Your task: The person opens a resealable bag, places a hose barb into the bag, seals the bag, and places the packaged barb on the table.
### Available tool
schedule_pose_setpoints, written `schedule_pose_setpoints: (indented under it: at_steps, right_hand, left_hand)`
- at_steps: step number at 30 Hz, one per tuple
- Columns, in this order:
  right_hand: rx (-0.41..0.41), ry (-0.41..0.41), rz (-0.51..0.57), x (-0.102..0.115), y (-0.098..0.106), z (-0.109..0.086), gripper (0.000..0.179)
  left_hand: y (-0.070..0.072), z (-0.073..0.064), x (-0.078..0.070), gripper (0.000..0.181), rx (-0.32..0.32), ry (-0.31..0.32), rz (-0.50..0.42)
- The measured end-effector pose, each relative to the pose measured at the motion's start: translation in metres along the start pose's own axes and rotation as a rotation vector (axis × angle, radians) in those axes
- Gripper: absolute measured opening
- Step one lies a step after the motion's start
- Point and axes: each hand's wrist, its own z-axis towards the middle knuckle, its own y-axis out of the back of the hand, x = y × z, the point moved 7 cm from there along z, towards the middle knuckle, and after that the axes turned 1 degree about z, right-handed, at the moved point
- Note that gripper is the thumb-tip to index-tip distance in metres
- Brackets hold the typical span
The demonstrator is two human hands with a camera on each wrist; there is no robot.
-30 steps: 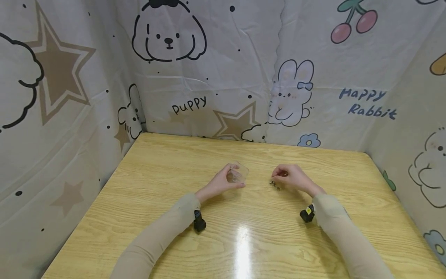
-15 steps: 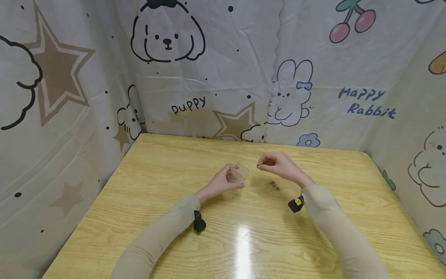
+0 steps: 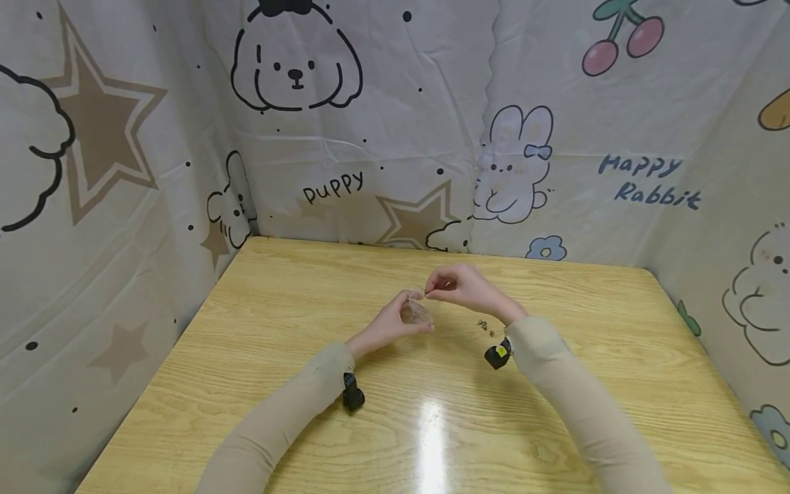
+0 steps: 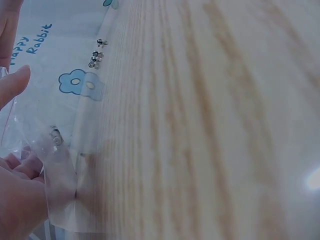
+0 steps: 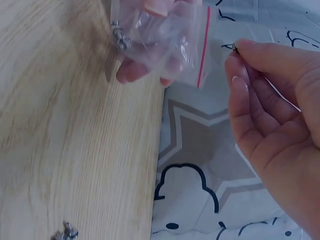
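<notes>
My left hand (image 3: 389,322) holds a clear zip bag (image 5: 165,42) with a red line along its mouth. Several small screws (image 5: 119,36) lie at the bottom of that bag. Between thumb and index finger, my right hand (image 3: 465,287) pinches a small screw (image 5: 234,47), mostly covered by the fingertips. This hand is raised beside the bag's mouth, with a gap between screw and bag in the right wrist view. A little cluster of loose screws (image 3: 483,324) lies on the table below and right of the bag.
The wooden table (image 3: 278,309) spreads around both hands, with a glare spot (image 3: 431,446) near its front. A printed cloth curtain (image 3: 395,137) stands along the back and both sides. Each wrist carries a small black camera (image 3: 353,394).
My right hand has risen from the loose screws and moved left to the bag's mouth, with a screw pinched in its fingers. My left hand and the bag stay in place.
</notes>
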Motion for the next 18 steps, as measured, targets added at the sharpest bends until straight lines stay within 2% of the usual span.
schedule_pose_setpoints:
  at_steps: [9,18]
  right_hand:
    - [-0.006,0.037,0.013,0.004,-0.004,0.001,0.008]
    - [-0.076,-0.045,0.027,-0.017,0.016,-0.023,0.012]
  left_hand:
    - [-0.001,0.001,0.000,0.064,0.018,-0.019,-0.025]
    - [-0.001,0.002,0.001,0.071,0.009,-0.002,0.011]
